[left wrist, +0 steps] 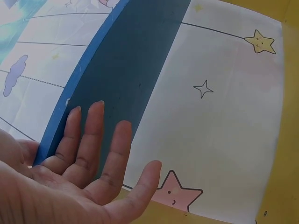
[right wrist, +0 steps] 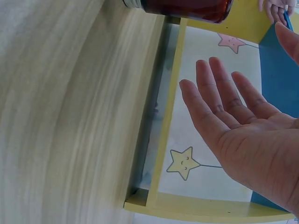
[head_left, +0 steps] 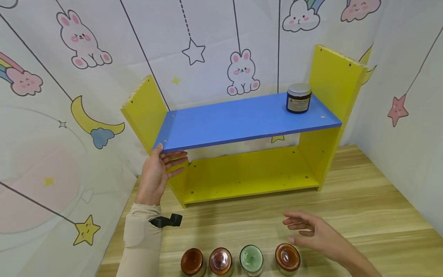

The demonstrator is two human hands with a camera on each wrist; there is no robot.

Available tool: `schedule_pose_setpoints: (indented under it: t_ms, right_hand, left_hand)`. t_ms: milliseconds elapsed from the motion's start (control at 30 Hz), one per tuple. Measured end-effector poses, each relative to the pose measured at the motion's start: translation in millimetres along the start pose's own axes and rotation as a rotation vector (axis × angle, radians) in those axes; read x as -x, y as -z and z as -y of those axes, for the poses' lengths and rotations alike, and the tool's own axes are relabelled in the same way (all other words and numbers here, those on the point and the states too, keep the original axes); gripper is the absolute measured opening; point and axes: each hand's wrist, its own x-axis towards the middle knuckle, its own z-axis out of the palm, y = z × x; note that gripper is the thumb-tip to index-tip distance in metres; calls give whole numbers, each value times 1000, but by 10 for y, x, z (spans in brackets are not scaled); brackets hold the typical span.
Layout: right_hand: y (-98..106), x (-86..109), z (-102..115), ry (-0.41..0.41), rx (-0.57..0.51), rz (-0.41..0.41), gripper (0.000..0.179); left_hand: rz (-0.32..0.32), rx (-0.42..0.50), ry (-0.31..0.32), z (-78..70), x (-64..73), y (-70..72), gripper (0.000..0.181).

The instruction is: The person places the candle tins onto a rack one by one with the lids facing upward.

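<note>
At the left front corner of the blue shelf board, my left hand holds the edge, thumb on top and fingers spread loosely beneath. The board spans two yellow side panels of a small shelf unit. On its right end stands a dark jar with a silver lid and a pale label. My right hand hovers beside an amber glass jar, fingers slightly bent and holding nothing. That jar stands bottom up in the right wrist view.
Left of that jar, two more amber jars and a green jar line the near side of the wooden table. A yellow bottom board lies low in the unit. A cartoon-printed backdrop encloses the table.
</note>
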Motion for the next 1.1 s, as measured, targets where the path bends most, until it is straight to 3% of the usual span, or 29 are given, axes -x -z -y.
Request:
schedule_pose_setpoints:
  t_ms: [133, 333, 433, 867, 1100]
  right_hand:
    - [-29, 2, -20, 3, -19, 4, 62]
    - [-111, 13, -92, 86, -5, 15, 57]
    - [-149, 16, -122, 90, -17, 25, 56]
    - [-251, 35, -212, 11, -121, 105, 57]
    - [-281, 39, -204, -130, -205, 156, 56]
  left_hand:
    - [5, 4, 1, -1, 4, 7, 59]
    - [2, 1, 0, 7, -1, 6, 58]
    - [1, -3, -4, 12, -9, 4, 58]
    - [4, -8, -2, 15, -3, 9, 59]
    - [9, 5, -17, 17, -12, 10, 59]
